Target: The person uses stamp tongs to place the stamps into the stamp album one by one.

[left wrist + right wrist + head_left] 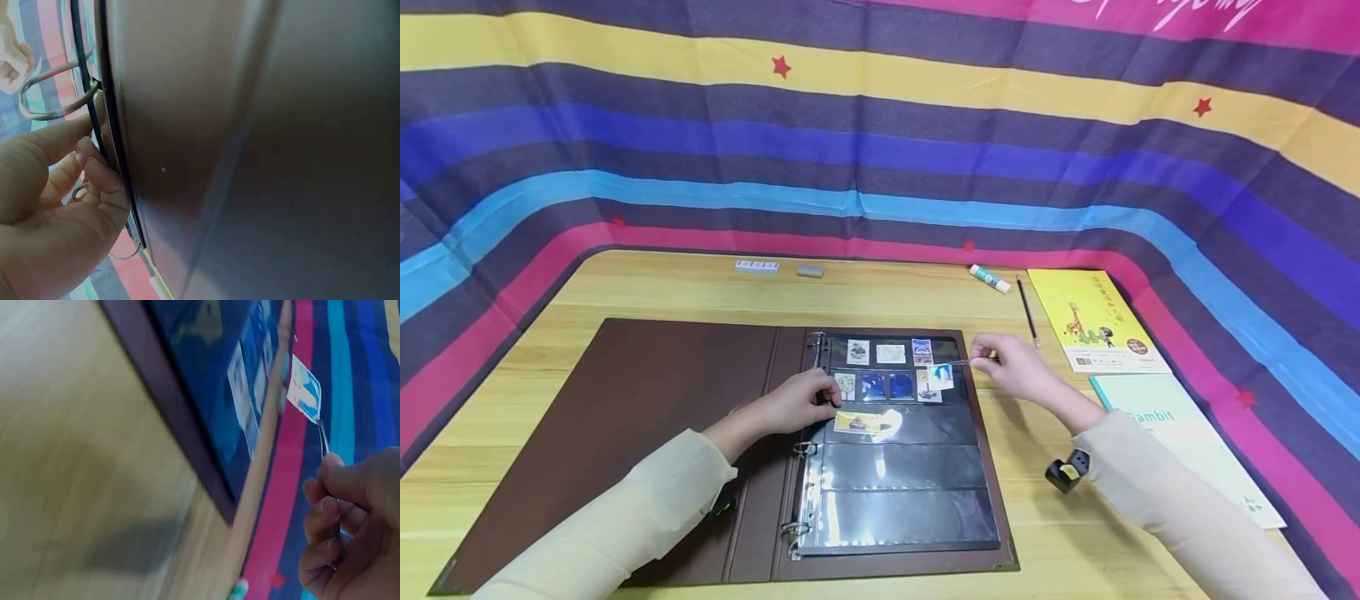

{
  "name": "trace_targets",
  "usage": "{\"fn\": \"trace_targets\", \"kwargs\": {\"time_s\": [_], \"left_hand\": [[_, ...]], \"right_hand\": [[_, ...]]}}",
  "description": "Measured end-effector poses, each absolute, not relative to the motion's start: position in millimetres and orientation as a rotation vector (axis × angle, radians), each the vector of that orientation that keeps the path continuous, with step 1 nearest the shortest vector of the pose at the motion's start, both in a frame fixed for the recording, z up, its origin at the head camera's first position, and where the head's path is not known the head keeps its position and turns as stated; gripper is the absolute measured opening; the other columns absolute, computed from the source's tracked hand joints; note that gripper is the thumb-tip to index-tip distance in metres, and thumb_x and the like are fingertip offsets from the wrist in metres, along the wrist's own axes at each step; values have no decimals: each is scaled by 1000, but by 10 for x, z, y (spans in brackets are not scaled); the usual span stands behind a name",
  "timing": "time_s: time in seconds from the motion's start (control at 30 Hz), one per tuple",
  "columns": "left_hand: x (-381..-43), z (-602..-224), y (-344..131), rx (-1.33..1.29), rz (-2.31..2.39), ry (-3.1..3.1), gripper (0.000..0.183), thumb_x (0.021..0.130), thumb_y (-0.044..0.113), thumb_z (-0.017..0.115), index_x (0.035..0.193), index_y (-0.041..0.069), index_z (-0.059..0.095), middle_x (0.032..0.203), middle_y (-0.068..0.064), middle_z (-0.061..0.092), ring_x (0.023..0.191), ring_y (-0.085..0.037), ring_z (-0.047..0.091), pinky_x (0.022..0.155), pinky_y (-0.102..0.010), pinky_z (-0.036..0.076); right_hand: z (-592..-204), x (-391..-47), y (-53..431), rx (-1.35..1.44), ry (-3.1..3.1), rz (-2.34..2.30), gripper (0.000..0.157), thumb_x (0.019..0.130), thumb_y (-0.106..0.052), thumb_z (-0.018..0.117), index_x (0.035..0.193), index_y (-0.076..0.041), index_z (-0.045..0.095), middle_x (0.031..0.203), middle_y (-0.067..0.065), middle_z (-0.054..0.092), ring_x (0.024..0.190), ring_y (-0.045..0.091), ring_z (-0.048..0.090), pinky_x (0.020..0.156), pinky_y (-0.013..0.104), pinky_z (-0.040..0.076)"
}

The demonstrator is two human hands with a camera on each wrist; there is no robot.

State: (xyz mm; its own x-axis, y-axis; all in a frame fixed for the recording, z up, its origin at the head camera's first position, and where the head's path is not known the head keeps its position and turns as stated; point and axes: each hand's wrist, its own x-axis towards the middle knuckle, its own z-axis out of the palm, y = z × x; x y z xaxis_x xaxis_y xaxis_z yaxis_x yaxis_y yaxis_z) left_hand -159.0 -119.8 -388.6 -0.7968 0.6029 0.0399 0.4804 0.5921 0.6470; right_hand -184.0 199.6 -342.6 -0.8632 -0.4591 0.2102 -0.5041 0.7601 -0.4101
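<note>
My right hand [1017, 365] holds metal tweezers [323, 437], whose tips grip a small blue-and-white stamp [304, 389]. In the head view this stamp overlaps another stamp [928, 392] at the right end of the second row. Under it lies the stamp album's black page [910, 467], with clear strips and several stamps in its upper rows. My left hand [796, 402] is at the page's ring side, its fingers loosely bent and fingertips near a yellow stamp [857, 422] in the third strip. The left wrist view shows that hand [62, 206] beside the metal rings [56, 94].
The album's brown cover [677, 417] spreads open to the left. At the back lie a white box [757, 267], a grey eraser [810, 271], a glue stick [990, 278] and a pencil [1028, 312]. On the right are a yellow booklet [1093, 321] and a pale notebook [1187, 450].
</note>
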Motion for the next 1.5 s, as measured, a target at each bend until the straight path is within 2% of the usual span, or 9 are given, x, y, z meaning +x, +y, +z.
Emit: {"fn": "trace_targets", "kwargs": {"time_s": [0.23,0.5,0.87,1.5], "left_hand": [[-1582,-3867,-1187,896,987,2633,7,75,6,59,77,8,52,79,-2,43,72,-16,42,62,-27,36],[-1576,-3862,-1187,900,993,2632,7,74,6,59,77,8,52,79,-2,43,72,-16,42,63,-27,36],[-1574,-3855,-1188,897,988,2630,7,75,6,58,77,8,52,79,-2,43,73,-16,42,63,-27,37],[-1578,-3856,-1185,891,990,2630,7,74,6,59,77,8,53,79,-2,43,73,-16,42,63,-27,37]], "right_hand": [[-3590,-1893,1668,778,-2892,683,14,74,-9,60,68,-15,49,65,-5,49,60,11,44,55,27,36],[-3709,-1851,1503,810,-2924,597,16,73,-10,60,66,-18,49,63,-9,50,58,9,45,52,26,35],[-3711,-1701,1507,924,-3013,586,15,73,-12,61,65,-17,50,59,-10,47,52,7,41,51,24,34],[-3662,-1733,1577,1037,-3067,574,12,73,-11,61,68,-17,53,61,-10,47,55,9,42,52,25,34]]}}
